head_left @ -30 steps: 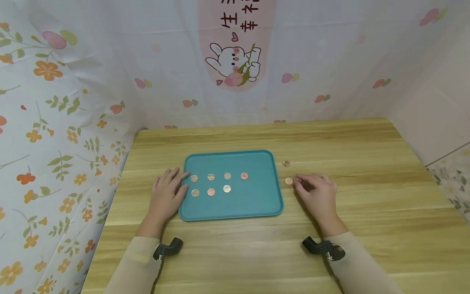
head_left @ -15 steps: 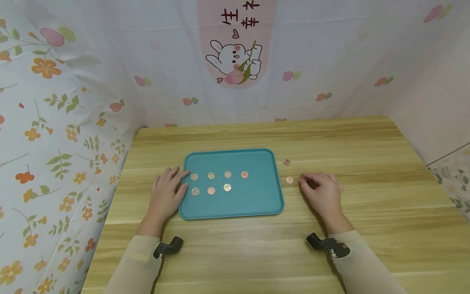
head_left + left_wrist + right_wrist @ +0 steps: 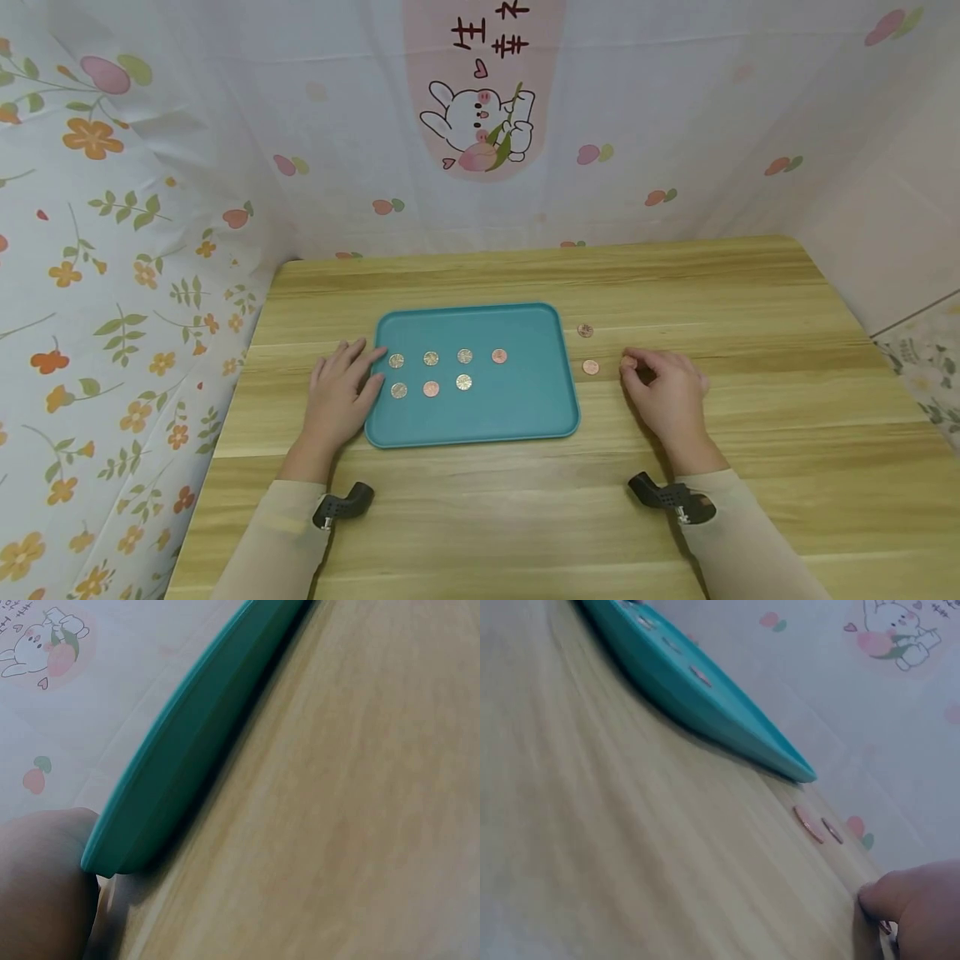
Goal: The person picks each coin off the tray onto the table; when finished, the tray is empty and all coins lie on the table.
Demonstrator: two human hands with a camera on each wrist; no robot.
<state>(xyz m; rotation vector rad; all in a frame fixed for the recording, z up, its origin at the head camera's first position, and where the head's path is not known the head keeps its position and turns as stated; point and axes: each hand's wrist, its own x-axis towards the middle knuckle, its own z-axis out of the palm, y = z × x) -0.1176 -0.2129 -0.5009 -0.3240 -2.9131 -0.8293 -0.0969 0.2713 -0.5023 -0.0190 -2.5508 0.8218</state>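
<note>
My left hand (image 3: 341, 396) rests at the left side of a blue-green tray (image 3: 480, 421), its relaxed fingers and thumb touching the rim. Inside the tray lie gold and copper-coloured coins in two rows, among them a copper coin (image 3: 499, 356) at the right end of the upper row. To the right of the tray, my right hand (image 3: 667, 400) pinches a coin (image 3: 628, 362) between thumb and index finger, low over the table. A sliver of that coin shows in the right wrist view; the fingers cover the rest.
Two loose copper coins, a nearer coin (image 3: 591, 367) and a farther coin (image 3: 585, 331), lie on the wooden table (image 3: 480, 500) between tray and right hand. A printed cloth (image 3: 337, 125) hangs behind the table and along its left side.
My right hand has shifted a little to the right, away from the nearer loose coin, with the pinched coin. My left hand and the coins in the tray have stayed put.
</note>
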